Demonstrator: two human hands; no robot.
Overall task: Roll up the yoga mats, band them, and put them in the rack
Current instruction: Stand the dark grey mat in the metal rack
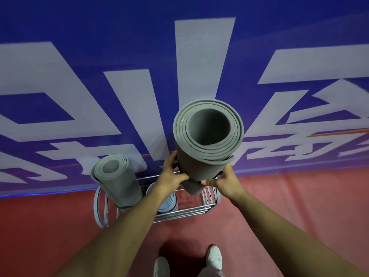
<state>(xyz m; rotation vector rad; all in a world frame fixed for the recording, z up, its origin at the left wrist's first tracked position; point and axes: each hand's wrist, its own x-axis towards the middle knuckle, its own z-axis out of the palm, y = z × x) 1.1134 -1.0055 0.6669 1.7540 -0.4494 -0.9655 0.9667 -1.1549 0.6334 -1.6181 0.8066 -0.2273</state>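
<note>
I hold a rolled grey yoga mat (201,158) upright over the right end of the chrome wire rack (185,211). My left hand (169,175) grips its left side and my right hand (225,179) grips its right side, low on the roll. A dark band shows around the roll just by my fingers. The mat's lower end dips into the rack. A second rolled grey mat (116,181) stands tilted in the rack's left end. A light blue rolled mat (168,201) sits in the middle, partly hidden by my left forearm.
The rack stands on a red floor (289,196) against a blue banner wall with large white characters (199,66). My white shoes (214,258) are just short of the rack. A grey ring (98,208) forms the rack's left end.
</note>
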